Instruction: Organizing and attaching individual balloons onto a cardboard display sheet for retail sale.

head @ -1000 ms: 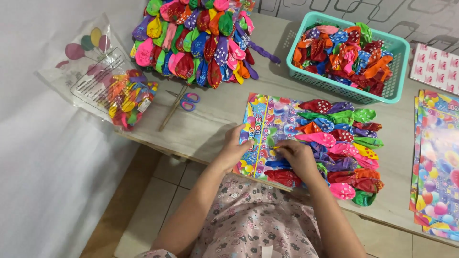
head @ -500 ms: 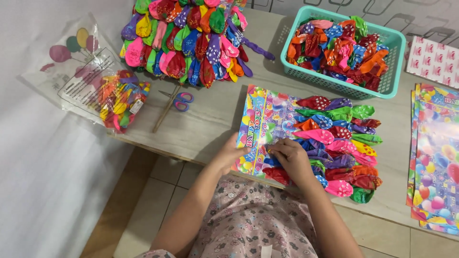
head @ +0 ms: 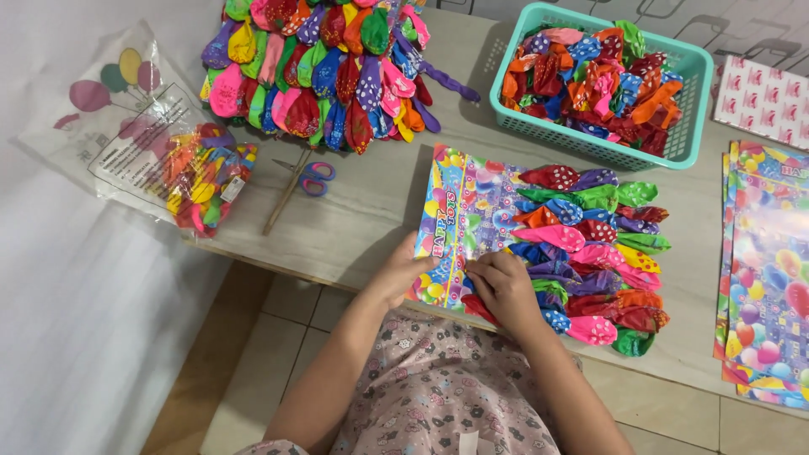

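Note:
A colourful printed card (head: 472, 215) lies near the table's front edge, with rows of small flat balloons (head: 594, 244) fixed across its right part. My left hand (head: 403, 274) holds the card's lower left corner, thumb on top. My right hand (head: 504, 286) rests on the card's lower middle, fingers curled and pinching at a balloon in the bottom rows; what lies under the fingers is hidden.
A teal basket (head: 695, 72) of loose balloons stands at the back right. A filled balloon card (head: 324, 63) lies at the back left, scissors (head: 303, 181) beside it, and a plastic bag of balloons (head: 181, 164) at the left edge. Blank printed cards (head: 767, 270) are stacked at right.
The view has drifted slightly. My right hand has shifted a little along the card's lower rows; my left hand stays on the corner.

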